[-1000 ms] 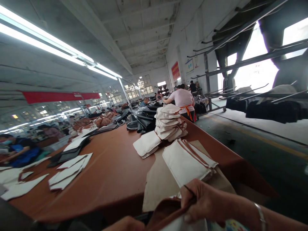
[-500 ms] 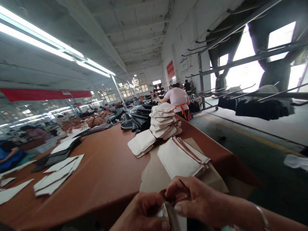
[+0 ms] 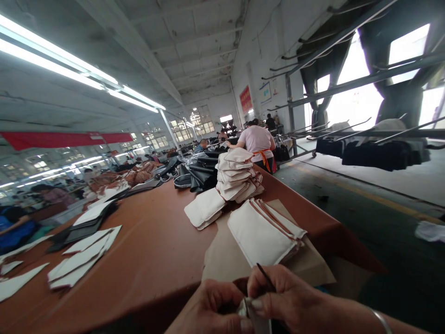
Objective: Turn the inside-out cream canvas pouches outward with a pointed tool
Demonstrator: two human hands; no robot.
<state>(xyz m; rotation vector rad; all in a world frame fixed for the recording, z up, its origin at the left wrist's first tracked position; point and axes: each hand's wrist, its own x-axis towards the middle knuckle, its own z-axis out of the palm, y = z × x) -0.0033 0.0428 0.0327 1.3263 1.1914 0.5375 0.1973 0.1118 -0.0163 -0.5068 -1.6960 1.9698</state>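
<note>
At the bottom centre, my left hand (image 3: 213, 308) pinches a small pale sewn piece (image 3: 260, 323) between thumb and fingers. My right hand (image 3: 288, 297) is closed on the same piece from the other side, its thumb pressed against the edge. A thin dark rod (image 3: 265, 275) sticks up from between my right fingers; its other end is hidden, so its kind is unclear. Just beyond my hands lies a fanned stack of cream padded panels (image 3: 260, 234) with brown edges, resting on brown paper (image 3: 219, 260).
The brown-covered table (image 3: 156, 232) bears a tall pile of cream panels (image 3: 236, 174), black bag parts (image 3: 203, 174) and white cut pieces (image 3: 83, 260). A person in a pale top (image 3: 255, 141) works at its far end. A metal rack (image 3: 290, 99) stands right.
Both hands have lowered slightly and stay together on the pale piece. My right fingers have shifted, and the dark rod shows a little farther left and lower.
</note>
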